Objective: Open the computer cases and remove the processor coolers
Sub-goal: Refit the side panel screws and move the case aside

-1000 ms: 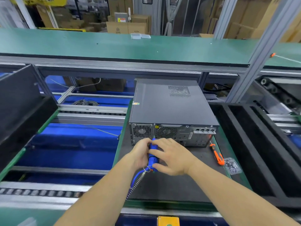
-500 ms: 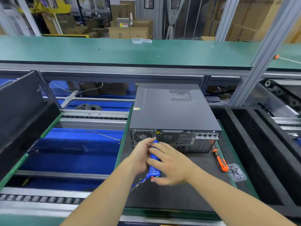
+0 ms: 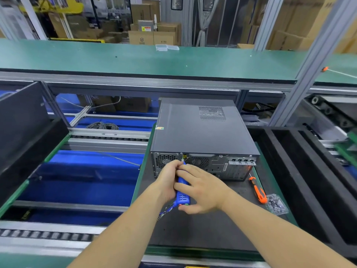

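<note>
A dark grey computer case (image 3: 202,130) lies flat on a black mat (image 3: 202,229), lid on, its rear panel facing me. A blue electric screwdriver (image 3: 183,192) points at the upper rear edge of the case, near the two fan grilles. My left hand (image 3: 167,180) grips the front of the tool close to the bit. My right hand (image 3: 201,188) wraps over the tool's body, thumb under its back end. A coiled cable hangs from the tool's tail. The processor cooler is hidden inside the case.
An orange-handled screwdriver (image 3: 257,190) and a small clear bag of screws (image 3: 276,204) lie on the mat to the right. Black foam trays (image 3: 309,171) stand at right, another black tray (image 3: 23,136) at left. A green shelf (image 3: 135,59) runs behind.
Both hands have pushed the blue screwdriver forward, and its tip now sits at the case's rear edge. The view has tilted slightly downward.
</note>
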Tool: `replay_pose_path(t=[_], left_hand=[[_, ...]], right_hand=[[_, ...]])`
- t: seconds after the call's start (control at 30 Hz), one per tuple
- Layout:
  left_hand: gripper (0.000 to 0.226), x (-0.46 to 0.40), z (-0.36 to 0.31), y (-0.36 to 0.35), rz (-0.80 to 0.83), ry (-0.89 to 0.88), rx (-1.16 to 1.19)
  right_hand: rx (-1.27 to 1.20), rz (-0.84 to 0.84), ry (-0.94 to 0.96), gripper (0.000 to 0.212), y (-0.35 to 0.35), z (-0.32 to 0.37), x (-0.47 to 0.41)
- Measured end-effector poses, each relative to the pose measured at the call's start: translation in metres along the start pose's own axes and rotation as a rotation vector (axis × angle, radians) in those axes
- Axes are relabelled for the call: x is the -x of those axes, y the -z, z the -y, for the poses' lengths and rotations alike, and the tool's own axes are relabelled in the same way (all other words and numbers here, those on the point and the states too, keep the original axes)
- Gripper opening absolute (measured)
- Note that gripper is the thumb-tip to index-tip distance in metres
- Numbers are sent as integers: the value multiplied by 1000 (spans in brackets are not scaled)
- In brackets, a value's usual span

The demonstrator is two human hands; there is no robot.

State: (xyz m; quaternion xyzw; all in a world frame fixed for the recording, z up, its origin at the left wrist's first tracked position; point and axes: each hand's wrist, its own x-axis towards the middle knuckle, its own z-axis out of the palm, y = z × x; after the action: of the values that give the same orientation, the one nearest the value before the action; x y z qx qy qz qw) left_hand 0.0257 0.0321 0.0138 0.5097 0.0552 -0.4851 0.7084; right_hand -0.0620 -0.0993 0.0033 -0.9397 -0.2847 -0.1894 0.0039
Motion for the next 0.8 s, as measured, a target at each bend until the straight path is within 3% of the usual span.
replay_pose_path(t=[0.8], left_hand=[[28, 0, 2, 2, -93, -34, -65]], right_hand=[[0, 36, 8, 51, 0, 4, -2]])
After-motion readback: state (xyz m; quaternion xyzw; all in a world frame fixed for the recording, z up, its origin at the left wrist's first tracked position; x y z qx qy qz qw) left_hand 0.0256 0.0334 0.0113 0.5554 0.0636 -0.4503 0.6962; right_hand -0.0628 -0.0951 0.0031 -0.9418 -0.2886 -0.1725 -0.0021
